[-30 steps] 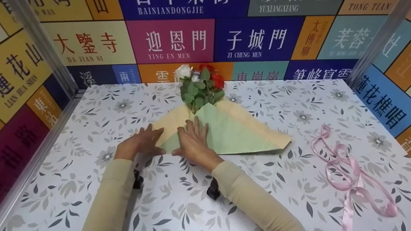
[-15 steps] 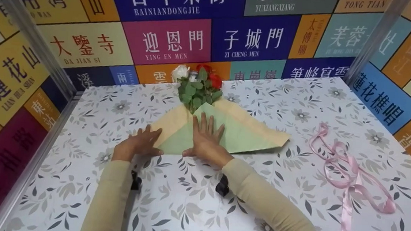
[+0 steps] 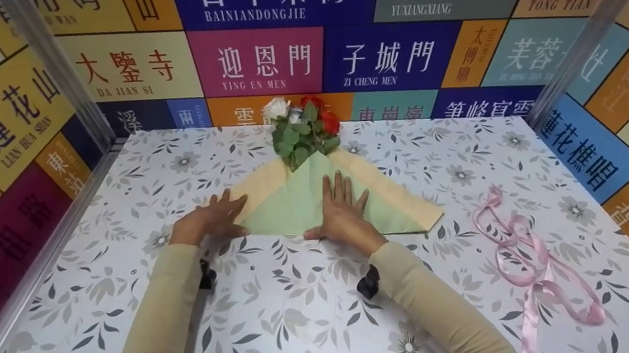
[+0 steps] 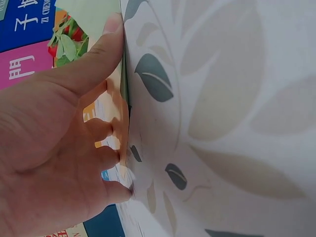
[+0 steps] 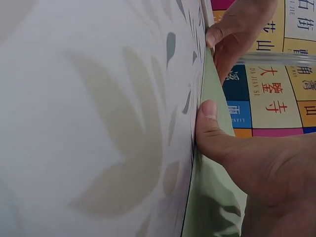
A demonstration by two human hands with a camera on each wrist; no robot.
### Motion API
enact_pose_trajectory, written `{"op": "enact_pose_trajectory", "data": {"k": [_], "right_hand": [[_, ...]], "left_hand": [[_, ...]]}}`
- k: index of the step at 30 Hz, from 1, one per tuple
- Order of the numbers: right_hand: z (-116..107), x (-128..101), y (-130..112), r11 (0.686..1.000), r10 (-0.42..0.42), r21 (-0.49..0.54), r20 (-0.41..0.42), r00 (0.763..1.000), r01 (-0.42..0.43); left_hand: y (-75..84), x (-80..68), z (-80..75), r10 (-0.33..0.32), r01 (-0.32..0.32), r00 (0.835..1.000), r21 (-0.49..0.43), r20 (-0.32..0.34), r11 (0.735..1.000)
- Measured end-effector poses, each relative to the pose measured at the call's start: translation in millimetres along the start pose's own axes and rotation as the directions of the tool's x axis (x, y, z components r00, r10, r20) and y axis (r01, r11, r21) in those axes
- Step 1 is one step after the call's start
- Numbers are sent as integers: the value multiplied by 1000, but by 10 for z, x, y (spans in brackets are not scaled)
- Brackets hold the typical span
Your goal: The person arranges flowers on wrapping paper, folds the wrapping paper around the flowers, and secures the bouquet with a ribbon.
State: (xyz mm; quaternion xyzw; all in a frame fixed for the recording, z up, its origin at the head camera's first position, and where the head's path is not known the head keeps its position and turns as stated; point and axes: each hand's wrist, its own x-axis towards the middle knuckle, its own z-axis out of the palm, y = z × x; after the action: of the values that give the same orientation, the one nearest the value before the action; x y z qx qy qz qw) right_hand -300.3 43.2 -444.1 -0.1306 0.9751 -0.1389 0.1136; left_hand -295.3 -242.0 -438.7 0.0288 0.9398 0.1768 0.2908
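A sheet of wrapping paper (image 3: 278,213), green with pale yellow borders, lies folded over the stems of a small rose bouquet (image 3: 294,138). A white rose (image 3: 276,108) and red roses (image 3: 330,123) show beyond the fold's peak. At the left corner, my left hand (image 3: 204,223) rests on the paper with fingers spread and thumb at its near edge. My right hand (image 3: 345,218) presses flat on the green fold right of centre, fingers spread. In the right wrist view, its thumb (image 5: 210,121) lies along the folded edge. The stems are hidden under the paper.
A loose pink ribbon (image 3: 530,328) lies tangled on the table's right side. The floral-patterned tabletop (image 3: 281,320) meets a wall (image 3: 256,59) of coloured name panels at the back. Metal posts (image 3: 71,56) stand at the corners.
My right hand has slid rightward across the green fold, from near the middle toward the right side. The left hand stays at the left corner.
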Motion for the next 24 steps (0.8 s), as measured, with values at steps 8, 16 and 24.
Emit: {"op": "enact_pose_trajectory", "data": {"k": [8, 16, 24], "right_hand": [[-97, -53, 363, 996, 12, 93, 1, 1000, -12], [-186, -69, 670, 991, 76, 104, 108, 991, -87], [-333, -136, 989, 988, 123, 75, 168, 978, -137]], "left_hand": [[-2, 0, 4, -9, 9, 1000, 10, 8, 1000], [0, 8, 15, 35, -35, 999, 14, 12, 999], [4, 6, -4, 22, -22, 1000, 10, 10, 1000]]}}
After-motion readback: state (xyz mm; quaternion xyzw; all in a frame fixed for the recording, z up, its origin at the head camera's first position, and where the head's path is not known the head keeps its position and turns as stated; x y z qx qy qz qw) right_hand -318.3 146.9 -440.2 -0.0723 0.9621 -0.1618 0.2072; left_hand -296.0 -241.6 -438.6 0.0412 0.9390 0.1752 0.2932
